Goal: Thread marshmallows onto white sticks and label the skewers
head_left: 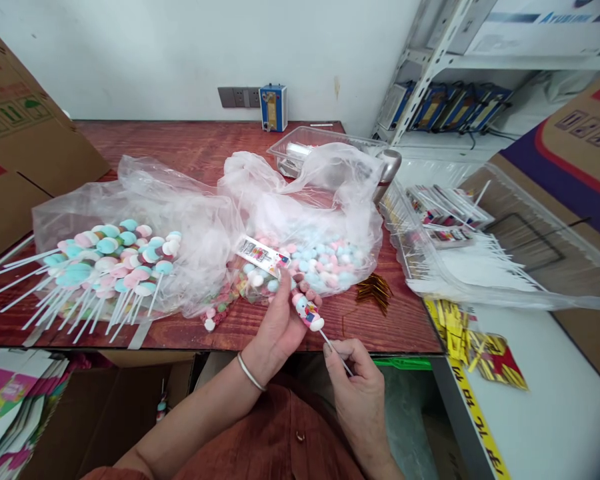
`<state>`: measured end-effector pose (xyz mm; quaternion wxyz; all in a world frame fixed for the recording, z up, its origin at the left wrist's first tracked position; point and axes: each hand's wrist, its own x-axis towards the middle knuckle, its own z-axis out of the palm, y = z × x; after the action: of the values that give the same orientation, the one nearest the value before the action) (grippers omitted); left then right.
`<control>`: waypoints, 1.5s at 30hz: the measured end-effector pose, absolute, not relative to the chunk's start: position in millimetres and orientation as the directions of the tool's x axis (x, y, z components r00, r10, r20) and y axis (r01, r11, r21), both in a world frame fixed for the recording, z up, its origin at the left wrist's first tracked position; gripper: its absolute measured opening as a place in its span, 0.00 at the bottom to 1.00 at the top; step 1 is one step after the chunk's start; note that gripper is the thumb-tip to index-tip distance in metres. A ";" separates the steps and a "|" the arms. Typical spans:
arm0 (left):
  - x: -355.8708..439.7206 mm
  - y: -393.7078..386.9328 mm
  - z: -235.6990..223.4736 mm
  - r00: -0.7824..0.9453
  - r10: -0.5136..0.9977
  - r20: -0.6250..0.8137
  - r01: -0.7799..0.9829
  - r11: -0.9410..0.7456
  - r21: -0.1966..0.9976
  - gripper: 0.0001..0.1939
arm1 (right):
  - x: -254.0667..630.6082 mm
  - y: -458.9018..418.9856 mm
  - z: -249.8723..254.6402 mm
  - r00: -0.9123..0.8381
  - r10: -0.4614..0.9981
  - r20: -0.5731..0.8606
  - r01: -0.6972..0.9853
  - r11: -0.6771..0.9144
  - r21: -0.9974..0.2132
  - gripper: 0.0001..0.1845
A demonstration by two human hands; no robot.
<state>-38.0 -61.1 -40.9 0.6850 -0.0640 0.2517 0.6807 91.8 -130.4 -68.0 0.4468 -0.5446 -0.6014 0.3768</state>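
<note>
My left hand (283, 323) is closed around the head of a marshmallow lollipop (310, 317) with pink, white and blue on it. A white printed wrapper (263, 255) sticks out past my left thumb; whether it is around the lollipop I cannot tell. Lower down, my right hand (357, 380) pinches the lollipop's white stick (326, 339). Just beyond my hands, a clear plastic bag (260, 170) lies open with loose pastel marshmallows (325, 260). To the left, several marshmallow lollipops (115, 260) rest on another clear bag (155, 180), sticks pointing toward me.
Gold twist ties (374, 292) lie right of the marshmallows. A clear tray (405, 253) at right holds white sticks (473, 263) and printed wrappers (447, 205). A steel flask (389, 170) stands behind. Cardboard boxes (25, 147) flank the red-brown table (180, 141); an open carton (115, 413) sits below left.
</note>
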 end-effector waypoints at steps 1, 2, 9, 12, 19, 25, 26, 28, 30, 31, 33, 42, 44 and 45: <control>-34.9 -63.1 -41.4 -0.056 0.910 -0.411 -0.949 0.080 0.306 0.11 | 92.8 -130.0 -68.6 0.000 0.988 0.152 0.342 0.143 -0.929 0.10; -32.7 -64.4 -41.8 -0.050 0.916 -0.398 -0.938 0.094 0.334 0.10 | 93.7 -129.9 -68.9 0.000 0.983 0.185 0.368 0.172 -0.914 0.10; -35.5 -60.3 -38.0 -0.020 0.827 -0.561 -0.976 0.106 0.192 0.13 | 96.7 -133.6 -65.5 -0.102 0.938 0.332 0.449 0.341 -0.826 0.08; -28.8 -63.4 -35.0 0.002 0.848 -0.530 -0.975 0.120 0.189 0.16 | 93.5 -132.3 -65.8 -0.101 0.905 0.413 0.506 0.404 -0.762 0.08; -15.0 -74.4 -37.4 0.052 0.852 -0.521 -0.956 0.193 0.221 0.18 | 92.4 -128.1 -68.2 -0.085 0.907 0.413 0.554 0.388 -0.737 0.10; -23.7 -70.5 -37.7 0.051 0.873 -0.484 -0.949 0.193 0.248 0.18 | 94.3 -130.4 -66.8 -0.090 0.996 0.014 0.251 0.036 -0.967 0.20; -24.2 -70.2 -36.5 0.046 0.878 -0.477 -0.949 0.188 0.254 0.18 | 92.5 -129.9 -66.2 -0.121 0.985 -0.122 0.104 -0.110 -0.988 0.21; -24.2 -70.8 -33.3 0.042 0.890 -0.454 -0.946 0.182 0.270 0.17 | 88.8 -128.4 -64.9 -0.236 0.918 -0.318 -0.173 -0.362 -0.916 0.22; -23.7 -72.4 -30.2 0.042 0.905 -0.423 -0.938 0.181 0.295 0.12 | 87.0 -127.1 -63.9 -0.321 0.873 -0.368 -0.310 -0.464 -0.830 0.20; -23.5 -73.2 -29.2 0.039 0.911 -0.411 -0.932 0.182 0.313 0.09 | 87.3 -126.8 -63.6 -0.326 0.878 -0.351 -0.317 -0.452 -0.834 0.19; -23.4 -74.0 -28.9 0.017 0.915 -0.403 -0.921 0.171 0.349 0.07 | 90.1 -127.0 -64.1 -0.274 0.928 -0.253 -0.192 -0.310 -0.931 0.17; -21.4 -73.6 -28.1 -0.012 0.865 -0.502 -0.930 0.174 0.323 0.10 | 99.1 -125.2 -74.1 -0.305 0.777 0.551 0.742 0.557 -0.374 0.08; -15.8 -78.2 -28.0 -0.003 0.860 -0.510 -0.929 0.186 0.320 0.12 | 97.4 -123.4 -73.4 -0.301 0.785 0.542 0.750 0.546 -0.374 0.10; -12.8 -80.8 -28.8 0.011 0.861 -0.508 -0.927 0.199 0.317 0.13 | 96.5 -122.5 -72.2 -0.270 0.806 0.527 0.736 0.526 -0.427 0.12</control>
<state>-12.8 -80.8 -28.8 0.7091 -0.0529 0.3110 0.6306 96.5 -122.5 -72.2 0.3609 -0.4845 -0.7954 0.0484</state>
